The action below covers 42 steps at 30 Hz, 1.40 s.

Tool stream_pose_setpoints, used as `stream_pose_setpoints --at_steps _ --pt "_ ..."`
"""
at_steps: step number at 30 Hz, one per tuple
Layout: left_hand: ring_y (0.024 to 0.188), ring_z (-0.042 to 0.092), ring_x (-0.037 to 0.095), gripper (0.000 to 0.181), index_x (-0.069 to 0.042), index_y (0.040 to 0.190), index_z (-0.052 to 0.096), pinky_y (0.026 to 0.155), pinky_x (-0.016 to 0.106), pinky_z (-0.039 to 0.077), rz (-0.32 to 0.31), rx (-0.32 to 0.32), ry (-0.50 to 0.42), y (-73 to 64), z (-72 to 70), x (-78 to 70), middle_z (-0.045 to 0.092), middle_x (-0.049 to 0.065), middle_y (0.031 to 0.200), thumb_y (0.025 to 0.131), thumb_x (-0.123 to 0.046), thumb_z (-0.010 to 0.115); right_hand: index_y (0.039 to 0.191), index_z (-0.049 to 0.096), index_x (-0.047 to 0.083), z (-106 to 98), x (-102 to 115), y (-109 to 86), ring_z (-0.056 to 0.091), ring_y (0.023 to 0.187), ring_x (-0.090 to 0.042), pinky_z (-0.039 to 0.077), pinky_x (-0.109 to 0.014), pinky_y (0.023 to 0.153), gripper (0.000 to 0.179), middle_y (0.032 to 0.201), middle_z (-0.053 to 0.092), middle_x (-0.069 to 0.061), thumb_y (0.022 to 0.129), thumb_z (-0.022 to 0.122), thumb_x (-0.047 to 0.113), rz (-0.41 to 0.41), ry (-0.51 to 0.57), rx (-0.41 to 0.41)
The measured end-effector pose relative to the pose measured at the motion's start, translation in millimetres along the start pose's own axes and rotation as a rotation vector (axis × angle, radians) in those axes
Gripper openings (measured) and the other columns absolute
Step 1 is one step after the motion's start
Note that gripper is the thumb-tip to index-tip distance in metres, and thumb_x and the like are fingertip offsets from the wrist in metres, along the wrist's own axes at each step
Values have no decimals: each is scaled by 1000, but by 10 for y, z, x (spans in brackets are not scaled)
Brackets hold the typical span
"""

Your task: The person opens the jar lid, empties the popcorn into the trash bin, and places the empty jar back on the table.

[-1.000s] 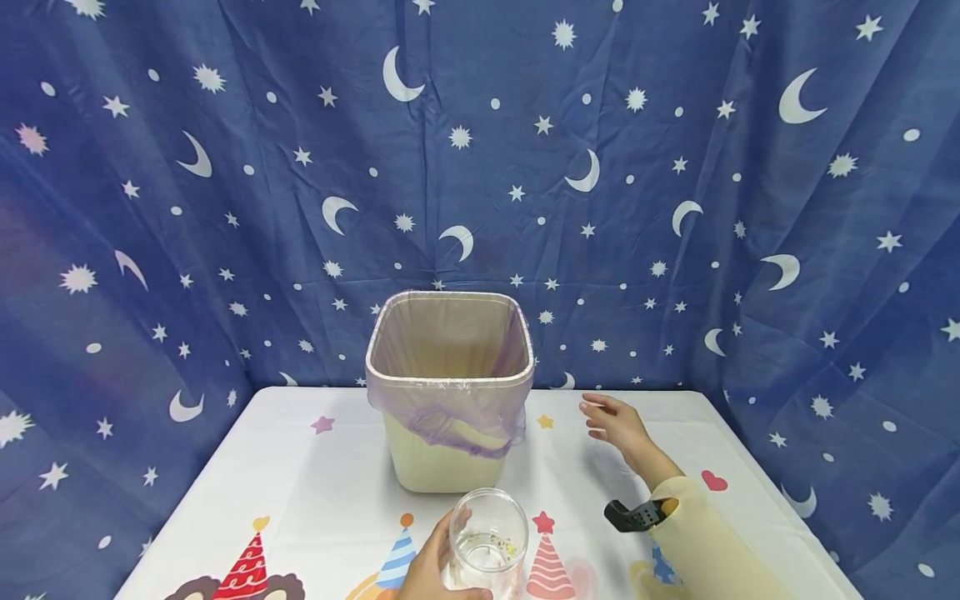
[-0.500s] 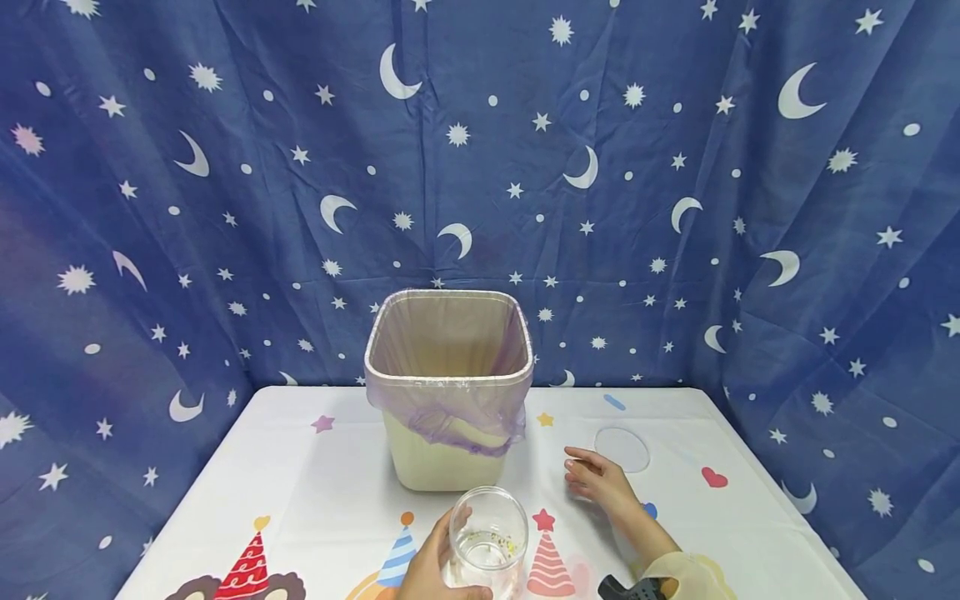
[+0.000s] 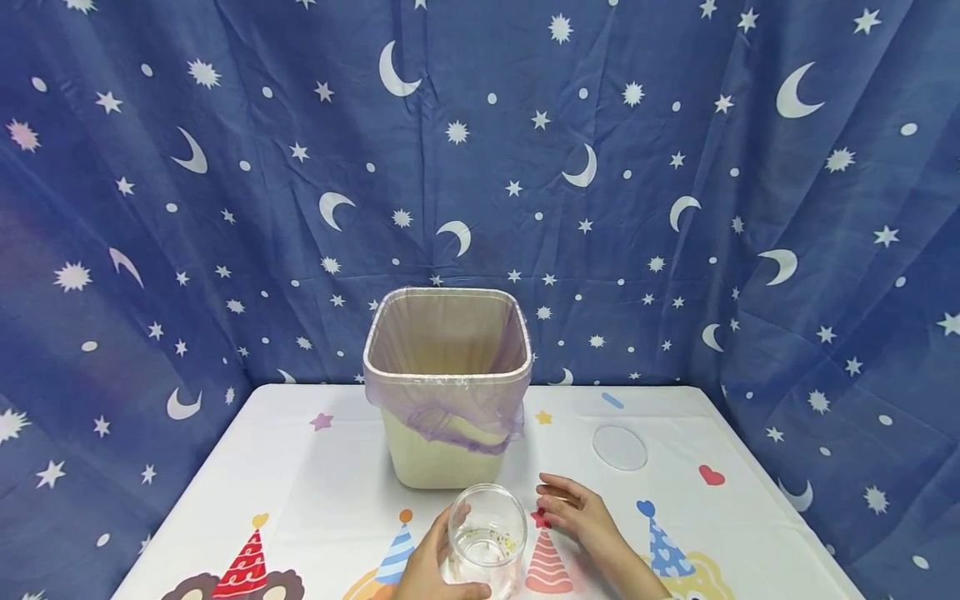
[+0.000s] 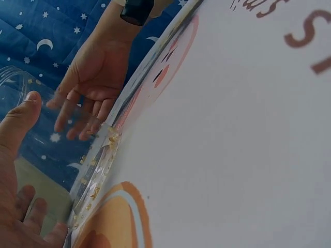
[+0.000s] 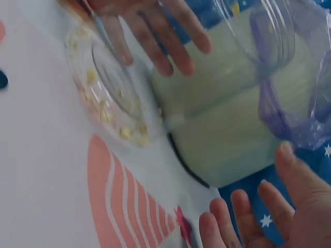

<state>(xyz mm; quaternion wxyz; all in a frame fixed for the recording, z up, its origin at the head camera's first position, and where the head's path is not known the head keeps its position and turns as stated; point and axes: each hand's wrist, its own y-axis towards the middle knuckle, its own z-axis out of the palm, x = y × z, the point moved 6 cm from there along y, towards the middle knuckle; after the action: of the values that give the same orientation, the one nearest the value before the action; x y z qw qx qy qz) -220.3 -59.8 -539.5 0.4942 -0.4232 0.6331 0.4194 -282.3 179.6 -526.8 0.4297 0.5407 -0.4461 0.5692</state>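
My left hand [image 3: 433, 567] grips a clear round jar [image 3: 487, 533] from its left side, thumb and fingers around the wall. The jar stands upright and uncovered, with small gold and yellow flakes [image 5: 106, 113] about its base. Just right of it is my right hand [image 3: 581, 518], fingers apart and gently bent, holding nothing. In the left wrist view, the right hand [image 4: 101, 72] shows through and beyond the jar wall. A clear round disc, like the jar's lid [image 3: 620, 447], lies flat on the table behind the right hand.
A cream bin [image 3: 442, 462] with a purple liner [image 3: 480, 408] folded over its rim stands behind the jar. White cloth with party-hat prints covers the table [image 3: 300, 483]. A blue curtain [image 3: 300, 208] with moons and stars hangs around the back and sides.
My right hand has drawn back from the far right toward the jar, leaving the clear disc in view on the table. The left hand and jar have stayed in place.
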Motion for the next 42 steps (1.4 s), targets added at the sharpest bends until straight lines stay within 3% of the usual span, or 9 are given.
stream_pose_setpoints --at_steps 4,9,16,23,33,42 --pt "136 38 50 104 -4 153 25 109 65 35 -1 2 5 1 2 12 39 23 152 73 -23 88 142 41 -9 138 69 -68 66 109 -20 58 -37 94 54 136 52 -29 98 61 14 -37 -23 87" --pt "137 38 48 104 -3 153 24 110 64 34 7 14 0 3 6 8 38 22 153 73 -22 88 144 38 -9 279 137 -154 64 113 -12 55 -29 96 56 139 53 -23 98 61 14 -57 2 188" --pt "138 38 46 105 -5 153 25 110 64 33 16 7 -17 14 0 -8 39 17 154 71 -21 89 146 38 -5 428 203 -262 59 123 -23 55 -33 96 56 141 52 -21 98 60 11 -75 89 317" --pt "138 38 46 105 -7 153 26 109 65 35 29 3 -14 25 34 -23 40 16 153 71 -20 89 147 42 4 458 202 -304 52 126 -32 55 -36 97 64 142 49 -23 92 71 16 -88 -8 303" --pt "136 44 38 104 -15 152 31 109 55 42 74 -10 0 96 114 -63 46 7 150 67 -18 91 150 37 7 433 229 -324 47 127 -47 49 -44 105 85 144 43 -26 79 83 9 -120 -30 300" --pt "134 44 46 107 -7 152 28 103 59 45 104 24 61 119 130 -91 43 16 151 68 -25 91 153 34 18 448 233 -334 53 121 -49 52 -49 100 95 145 42 -25 73 87 9 -107 -103 292"
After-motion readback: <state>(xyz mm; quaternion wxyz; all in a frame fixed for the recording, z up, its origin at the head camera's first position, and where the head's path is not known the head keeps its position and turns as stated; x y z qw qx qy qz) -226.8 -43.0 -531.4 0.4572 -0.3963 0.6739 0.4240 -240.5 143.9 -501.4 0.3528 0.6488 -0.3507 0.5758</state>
